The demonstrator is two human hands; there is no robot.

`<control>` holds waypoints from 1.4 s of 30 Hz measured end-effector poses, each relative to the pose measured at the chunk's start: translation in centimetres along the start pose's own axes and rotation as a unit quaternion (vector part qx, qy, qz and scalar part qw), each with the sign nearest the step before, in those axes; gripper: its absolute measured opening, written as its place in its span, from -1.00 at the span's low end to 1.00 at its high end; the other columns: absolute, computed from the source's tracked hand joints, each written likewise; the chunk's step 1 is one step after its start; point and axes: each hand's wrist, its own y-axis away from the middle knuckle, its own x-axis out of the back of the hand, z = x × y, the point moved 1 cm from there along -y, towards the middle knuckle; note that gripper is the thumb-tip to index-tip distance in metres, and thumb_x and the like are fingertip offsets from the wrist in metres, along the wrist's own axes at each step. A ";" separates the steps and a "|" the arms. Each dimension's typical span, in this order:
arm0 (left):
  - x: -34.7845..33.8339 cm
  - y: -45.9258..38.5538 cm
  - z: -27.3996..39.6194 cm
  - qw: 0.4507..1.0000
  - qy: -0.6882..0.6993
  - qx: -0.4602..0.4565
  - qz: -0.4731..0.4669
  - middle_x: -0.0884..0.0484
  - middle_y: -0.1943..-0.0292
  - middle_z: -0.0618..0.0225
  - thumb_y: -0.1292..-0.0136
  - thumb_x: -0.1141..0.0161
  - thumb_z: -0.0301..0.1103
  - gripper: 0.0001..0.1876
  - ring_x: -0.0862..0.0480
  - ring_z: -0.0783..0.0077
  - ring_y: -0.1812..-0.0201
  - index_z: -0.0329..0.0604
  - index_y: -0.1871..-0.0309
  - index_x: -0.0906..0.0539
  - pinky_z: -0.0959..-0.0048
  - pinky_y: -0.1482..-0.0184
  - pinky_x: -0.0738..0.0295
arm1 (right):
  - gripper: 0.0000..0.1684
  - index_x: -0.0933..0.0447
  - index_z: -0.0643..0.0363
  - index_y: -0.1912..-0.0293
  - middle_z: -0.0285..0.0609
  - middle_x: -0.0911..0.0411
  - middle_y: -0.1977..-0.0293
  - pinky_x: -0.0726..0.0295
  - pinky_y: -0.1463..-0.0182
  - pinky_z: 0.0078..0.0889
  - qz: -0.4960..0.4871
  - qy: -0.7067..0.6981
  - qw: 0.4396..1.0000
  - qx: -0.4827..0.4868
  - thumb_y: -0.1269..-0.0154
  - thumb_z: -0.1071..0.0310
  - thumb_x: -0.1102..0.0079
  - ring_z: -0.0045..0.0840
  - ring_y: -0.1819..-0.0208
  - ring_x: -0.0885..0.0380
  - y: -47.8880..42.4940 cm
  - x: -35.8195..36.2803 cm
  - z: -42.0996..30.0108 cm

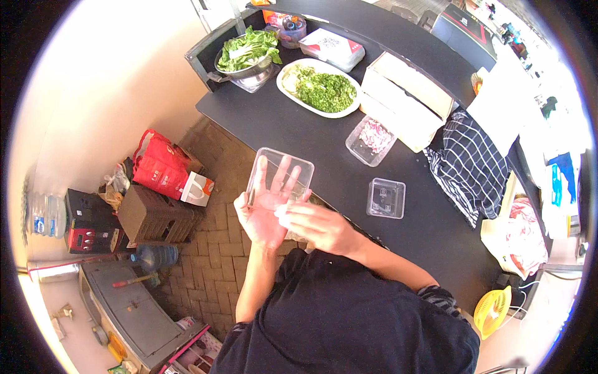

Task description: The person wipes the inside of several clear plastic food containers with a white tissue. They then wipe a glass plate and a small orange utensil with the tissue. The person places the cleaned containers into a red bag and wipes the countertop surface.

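Note:
My left hand [268, 210] holds a clear plastic container [306, 166] from below; its palm and fingers show through the plastic. My right hand [322, 226] is at the container's near side, its fingers pinched on something small and white [281, 211], perhaps a tissue or cloth; blur hides what it is. On the black table [327, 140] to the right stands a second clear square container [386, 198]. Beyond it, a clear container [356, 150] holds chopped reddish-pink onion [375, 135]. An oval white dish [285, 91] bears chopped green leaves [327, 91].
A metal colander [247, 72] of leafy greens [247, 49] stands at the table's far left corner. Near it are a lidded box [332, 49] and a long open carton [402, 105]. A checked cloth [476, 163] lies right. Crates [149, 215] and a red bag [159, 163] sit left.

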 end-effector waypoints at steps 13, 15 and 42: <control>1.5 0.4 -2.3 0.991 -0.067 0.079 0.086 -0.21 -0.47 0.06 -0.25 -0.09 0.26 -0.17 -0.21 -0.06 -0.46 0.02 -0.48 -0.20 -0.24 -0.39 -0.17 | -0.82 -0.61 0.18 0.13 -0.31 -0.58 0.27 -0.49 0.22 -0.54 0.181 -0.247 0.873 -0.379 -0.28 0.37 -0.28 -0.62 0.25 -0.48 -0.9 3.7 0.1; 1.1 0.6 -2.6 0.992 -0.067 0.086 0.064 -0.09 -0.51 0.05 -0.07 -0.10 0.51 0.07 -0.17 -0.08 -0.48 0.16 -0.55 -0.03 -0.16 -0.39 -0.22 | -0.79 -0.62 0.16 0.15 -0.29 -0.58 0.28 -0.51 0.18 -0.46 0.142 -0.045 0.953 -0.263 -0.18 0.40 -0.35 -0.48 0.27 -0.49 -0.9 4.6 -0.4; -4.0 1.7 -4.2 0.994 -0.057 0.093 0.012 -0.23 -0.44 0.20 0.20 0.18 0.79 0.27 -0.31 0.07 -0.40 0.30 -0.58 0.10 0.00 -0.37 -0.26 | -0.65 -0.49 0.20 0.12 -0.12 -0.48 0.16 -0.61 0.05 -0.25 0.095 0.185 0.958 -0.200 -0.01 0.53 -0.18 -0.21 0.08 -0.54 -3.6 2.1 -1.4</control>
